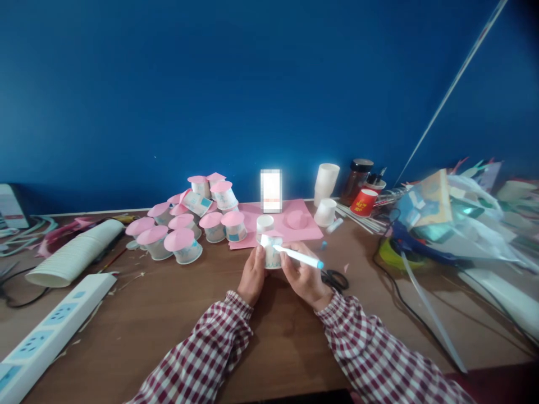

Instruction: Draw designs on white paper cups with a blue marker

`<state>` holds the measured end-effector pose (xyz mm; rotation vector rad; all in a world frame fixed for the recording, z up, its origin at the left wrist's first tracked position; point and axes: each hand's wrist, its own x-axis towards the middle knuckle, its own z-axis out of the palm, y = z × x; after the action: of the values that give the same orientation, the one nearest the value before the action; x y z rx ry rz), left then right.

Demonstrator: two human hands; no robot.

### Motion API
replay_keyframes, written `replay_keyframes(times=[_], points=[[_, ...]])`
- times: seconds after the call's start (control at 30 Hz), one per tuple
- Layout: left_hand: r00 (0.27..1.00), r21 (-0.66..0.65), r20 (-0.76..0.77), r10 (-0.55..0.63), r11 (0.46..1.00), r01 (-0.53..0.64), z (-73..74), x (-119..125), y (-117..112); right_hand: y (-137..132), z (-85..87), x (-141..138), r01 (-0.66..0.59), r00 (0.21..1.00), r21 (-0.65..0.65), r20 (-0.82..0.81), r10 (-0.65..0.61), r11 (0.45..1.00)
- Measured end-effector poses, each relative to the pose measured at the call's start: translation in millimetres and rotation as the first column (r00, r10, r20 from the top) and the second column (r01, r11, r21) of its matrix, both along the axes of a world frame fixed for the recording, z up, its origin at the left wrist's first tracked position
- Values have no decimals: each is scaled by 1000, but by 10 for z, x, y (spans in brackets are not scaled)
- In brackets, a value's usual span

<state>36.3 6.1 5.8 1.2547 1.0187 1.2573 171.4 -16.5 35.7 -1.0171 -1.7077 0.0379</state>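
Note:
A small white paper cup (pixel 273 259) with blue marks near its rim stands upside down in front of me. My left hand (pixel 252 276) grips it from the left side. A white marker (pixel 301 257) with a light-blue end is held in my right hand (pixel 306 280), its tip against or very near the cup's upper side; which of the two I cannot tell. Right behind is another white cup (pixel 265 223). Pink paper sheets (pixel 252 216) lie beyond it, with a pink paper disc (pixel 296 219) on top.
Several cups with pink cone roofs (pixel 179 240) cluster at left, near stacked paper cups (pixel 76 252) and a power strip (pixel 54 325). Black-handled scissors (pixel 336 279) lie beside my right hand. A red cup (pixel 364 202), a jar (pixel 357 180) and a plastic bag (pixel 471 207) stand at right.

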Motion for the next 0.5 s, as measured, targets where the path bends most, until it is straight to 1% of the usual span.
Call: replay_keyframes(times=[0.17,0.27,0.5], points=[[999,-19,30,38,999,-37,-28,5,5,12,-35,2,-10,1000,18,28,10,1000],[999,-7,34,38,999,-38,-15,12,3,19,-49,10,-6,1000,34,26,5,999],[998,-17,24,55,998,-54,21,31,0,18,-25,7,0,999,19,32,0,1000]])
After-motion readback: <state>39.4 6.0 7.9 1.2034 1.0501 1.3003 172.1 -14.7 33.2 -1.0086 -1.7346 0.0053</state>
